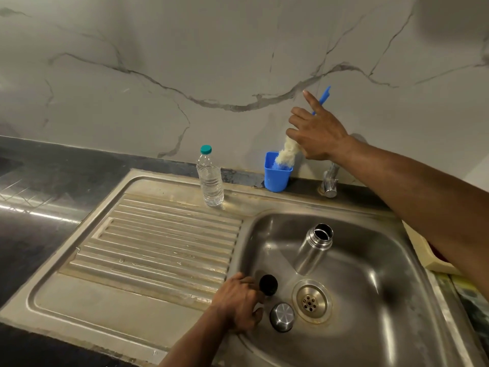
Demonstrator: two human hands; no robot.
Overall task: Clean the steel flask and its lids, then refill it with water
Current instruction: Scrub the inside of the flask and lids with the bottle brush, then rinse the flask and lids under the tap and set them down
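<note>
Right grip (pixel 318 133) closes around a bottle brush (pixel 287 153) in a blue cup (pixel 276 174); left grip (pixel 238 300) pinches a black lid (pixel 268 284) beside the open flask (pixel 313 247).

The steel flask (pixel 315 247) is silver, as are one lid (pixel 282 316) and the ridged sink (pixel 169 234); the other lid (pixel 268 284) is black. The cup (pixel 276 176) and brush handle (pixel 324 98) are blue, the bristles (pixel 287 153) cream. The clear bottle (pixel 210 181) has a teal cap. The wall (pixel 158 62) is grey-veined white marble, and the tabletop (pixel 39 181) is dark.

I see a pale marble-look wall (pixel 185 62) veined in grey behind a dark, glossy worktop (pixel 39 202) catching streaks of light, into which a worn steel sink unit (pixel 79 300) with ribbed drainboard is set.
</note>
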